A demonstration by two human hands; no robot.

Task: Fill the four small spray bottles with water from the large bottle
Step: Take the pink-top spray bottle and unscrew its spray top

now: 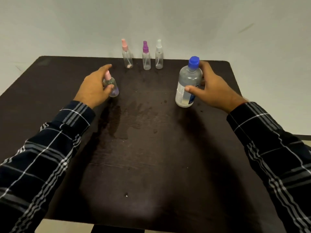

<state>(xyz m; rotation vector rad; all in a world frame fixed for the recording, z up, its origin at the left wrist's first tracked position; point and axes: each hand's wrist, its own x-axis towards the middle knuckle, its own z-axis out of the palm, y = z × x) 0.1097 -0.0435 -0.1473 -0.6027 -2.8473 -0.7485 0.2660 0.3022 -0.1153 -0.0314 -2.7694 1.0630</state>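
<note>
Four spray bottles (146,59) (one in left hand (94,89)); one large bottle (188,83).

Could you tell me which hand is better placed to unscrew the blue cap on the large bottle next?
Probably the left hand, once it sets down its small spray bottle. The right hand is wrapped around the large bottle below the blue cap, steadying it.
</note>
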